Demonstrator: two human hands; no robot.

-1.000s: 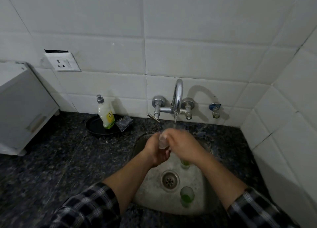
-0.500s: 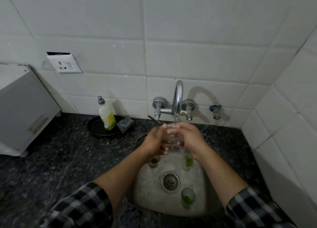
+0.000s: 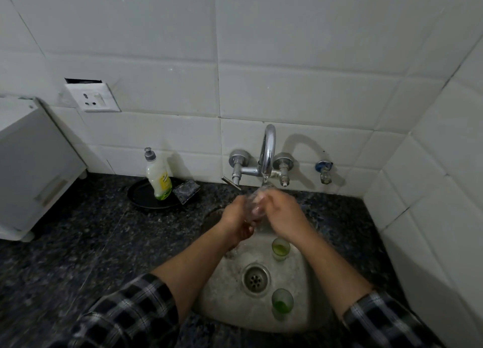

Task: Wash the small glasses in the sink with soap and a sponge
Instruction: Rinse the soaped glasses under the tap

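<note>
A small clear glass [image 3: 255, 204] sits between both hands right under the tap spout [image 3: 267, 162], over the sink [image 3: 224, 295]. My left hand [image 3: 236, 218] grips it from the left, and my right hand [image 3: 283, 217] holds it from the right with fingers curled over its rim. Two more small glasses with green liquid stand in the basin: one [image 3: 280, 249] just below my right wrist, one [image 3: 281, 302] near the front, right of the drain [image 3: 255, 279]. The soap bottle [image 3: 158, 179] and a dark sponge [image 3: 186, 191] rest on a black dish [image 3: 141, 196] left of the tap.
A white appliance [image 3: 34, 164] stands on the dark granite counter [image 3: 78, 243] at far left. A wall socket [image 3: 92, 98] sits above it. A second small valve [image 3: 324, 171] is on the tiled wall right of the tap. Tiled walls close in behind and to the right.
Both hands lifted the clear glass from lower in the basin up close to the spout. The two green glasses stayed in place.
</note>
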